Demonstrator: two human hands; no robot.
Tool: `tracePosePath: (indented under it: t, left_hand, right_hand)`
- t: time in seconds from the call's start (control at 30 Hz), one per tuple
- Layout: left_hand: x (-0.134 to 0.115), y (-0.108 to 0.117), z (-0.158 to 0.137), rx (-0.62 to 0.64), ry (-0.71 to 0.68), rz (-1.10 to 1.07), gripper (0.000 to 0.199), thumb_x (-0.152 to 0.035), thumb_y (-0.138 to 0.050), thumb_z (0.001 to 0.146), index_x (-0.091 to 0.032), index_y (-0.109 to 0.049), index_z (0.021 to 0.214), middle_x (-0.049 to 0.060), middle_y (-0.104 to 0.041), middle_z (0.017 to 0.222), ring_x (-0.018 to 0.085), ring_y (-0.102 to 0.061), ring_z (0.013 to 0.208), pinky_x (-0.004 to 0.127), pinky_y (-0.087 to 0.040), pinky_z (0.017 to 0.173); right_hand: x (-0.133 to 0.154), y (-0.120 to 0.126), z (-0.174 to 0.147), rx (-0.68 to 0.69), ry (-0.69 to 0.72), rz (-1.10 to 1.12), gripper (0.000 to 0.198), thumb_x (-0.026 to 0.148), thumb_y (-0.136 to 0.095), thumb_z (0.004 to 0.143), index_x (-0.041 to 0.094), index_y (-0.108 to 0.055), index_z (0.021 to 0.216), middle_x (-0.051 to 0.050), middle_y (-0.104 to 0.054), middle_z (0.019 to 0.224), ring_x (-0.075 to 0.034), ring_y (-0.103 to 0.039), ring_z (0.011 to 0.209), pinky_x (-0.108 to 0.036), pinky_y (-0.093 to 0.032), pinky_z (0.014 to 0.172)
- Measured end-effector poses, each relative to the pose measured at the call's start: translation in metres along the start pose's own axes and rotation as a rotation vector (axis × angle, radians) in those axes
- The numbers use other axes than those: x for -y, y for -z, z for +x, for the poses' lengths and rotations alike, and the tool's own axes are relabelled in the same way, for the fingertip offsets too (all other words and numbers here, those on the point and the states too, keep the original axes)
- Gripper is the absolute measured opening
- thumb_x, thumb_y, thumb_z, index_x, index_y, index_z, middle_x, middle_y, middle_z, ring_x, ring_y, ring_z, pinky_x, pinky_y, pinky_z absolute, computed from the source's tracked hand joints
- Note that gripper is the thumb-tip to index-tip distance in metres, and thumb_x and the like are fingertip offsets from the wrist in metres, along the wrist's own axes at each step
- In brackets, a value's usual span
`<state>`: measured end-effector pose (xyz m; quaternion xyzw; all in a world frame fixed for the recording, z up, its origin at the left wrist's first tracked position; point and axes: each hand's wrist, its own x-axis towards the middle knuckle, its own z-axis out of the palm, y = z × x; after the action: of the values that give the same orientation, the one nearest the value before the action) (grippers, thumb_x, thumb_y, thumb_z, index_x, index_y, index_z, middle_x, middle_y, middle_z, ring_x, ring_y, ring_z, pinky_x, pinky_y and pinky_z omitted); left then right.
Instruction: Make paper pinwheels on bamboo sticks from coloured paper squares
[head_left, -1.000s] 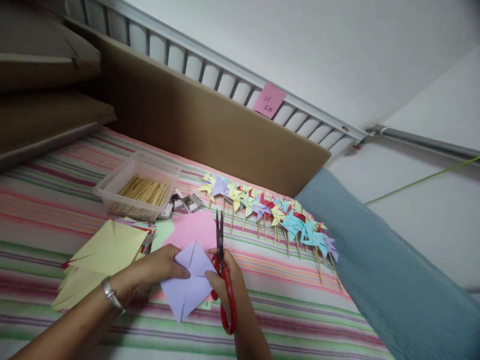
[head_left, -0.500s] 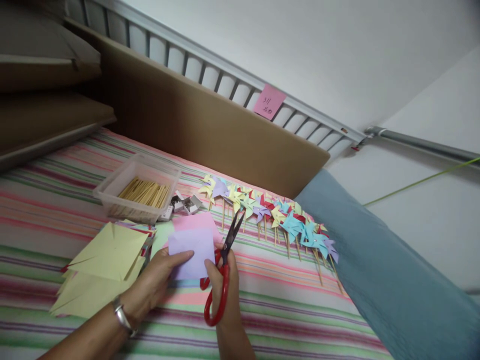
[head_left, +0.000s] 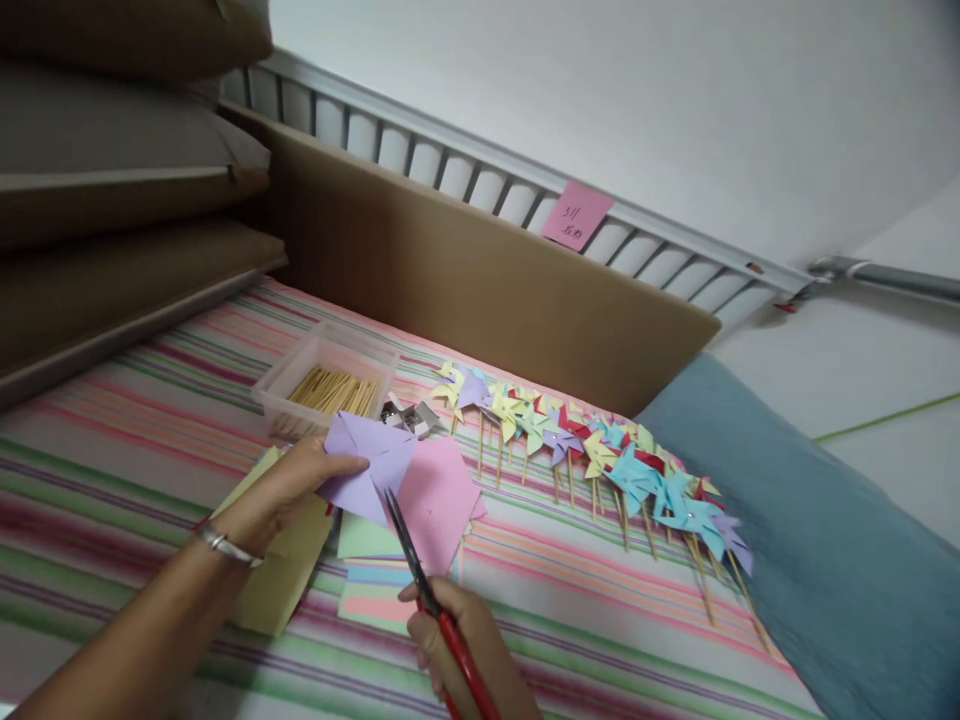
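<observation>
My left hand (head_left: 304,480) pinches a purple paper square (head_left: 379,450) that has slits cut in from its corners. In my right hand (head_left: 469,635) are red-handled scissors (head_left: 412,555), their dark blades pointing up and left. The blade tips touch or overlap the lower right edge of the purple square; which of the two I cannot tell. Below the hands lie a pink sheet (head_left: 439,500) and a stack of coloured sheets (head_left: 375,585). Yellow squares (head_left: 281,575) are piled under my left forearm.
A clear plastic box (head_left: 270,405) holds thin wooden sticks (head_left: 334,390). Small boxes of metal pins (head_left: 411,418) stand beside it. Several paper pinwheels on sticks (head_left: 596,455) lie in a row to the right. A brown board (head_left: 480,280) stands behind, with wrapped bundles (head_left: 127,210) at left.
The scissors have swung from pointing up and right to pointing at the purple square. My left hand has turned and raised the square, and my right hand has left it. The view has shifted.
</observation>
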<state>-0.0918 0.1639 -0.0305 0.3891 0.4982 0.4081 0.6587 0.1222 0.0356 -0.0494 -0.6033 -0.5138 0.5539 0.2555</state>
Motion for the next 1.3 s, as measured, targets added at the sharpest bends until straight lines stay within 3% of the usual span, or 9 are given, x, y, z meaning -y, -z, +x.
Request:
tracePosePath:
  t: [0.23,0.43,1.0,1.3]
  left_hand:
    - [-0.001,-0.005,-0.002,0.056,0.019,0.019,0.035,-0.028,-0.076,0.053,-0.012,-0.069,0.083,0.007,-0.072,0.076,0.023,-0.064,0.071,0.029,-0.045,0.064]
    - [0.001,-0.006,-0.003,0.122,0.009,-0.002,0.037,-0.028,-0.075,0.055,-0.011,-0.068,0.087,0.007,-0.072,0.078,0.022,-0.064,0.071,0.029,-0.045,0.065]
    - [0.001,-0.01,-0.005,0.112,0.028,-0.023,0.036,-0.026,-0.075,0.055,-0.011,-0.068,0.087,0.007,-0.072,0.076,0.02,-0.063,0.066,0.027,-0.045,0.059]
    - [0.0,-0.01,-0.006,0.115,0.023,-0.025,0.039,-0.025,-0.075,0.055,-0.011,-0.068,0.091,0.007,-0.072,0.078,0.022,-0.065,0.07,0.029,-0.047,0.064]
  right_hand:
    - [0.004,-0.001,-0.002,-0.025,0.007,-0.055,0.027,0.037,-0.061,0.072,0.016,-0.065,0.089,0.005,-0.043,0.053,-0.009,-0.042,0.047,-0.02,-0.031,0.046]
    - [0.005,-0.005,0.001,-0.035,0.016,-0.033,0.025,0.034,-0.061,0.072,0.015,-0.065,0.087,0.005,-0.04,0.054,-0.009,-0.037,0.048,-0.021,-0.031,0.047]
    - [0.007,-0.008,0.003,-0.062,-0.013,0.007,0.027,0.035,-0.061,0.071,0.013,-0.064,0.085,0.005,-0.042,0.052,-0.008,-0.041,0.045,-0.02,-0.035,0.044]
    - [0.016,-0.009,0.0,-0.063,-0.039,-0.025,0.022,0.031,-0.058,0.072,0.013,-0.064,0.083,0.006,-0.041,0.049,-0.007,-0.038,0.041,-0.017,-0.03,0.039]
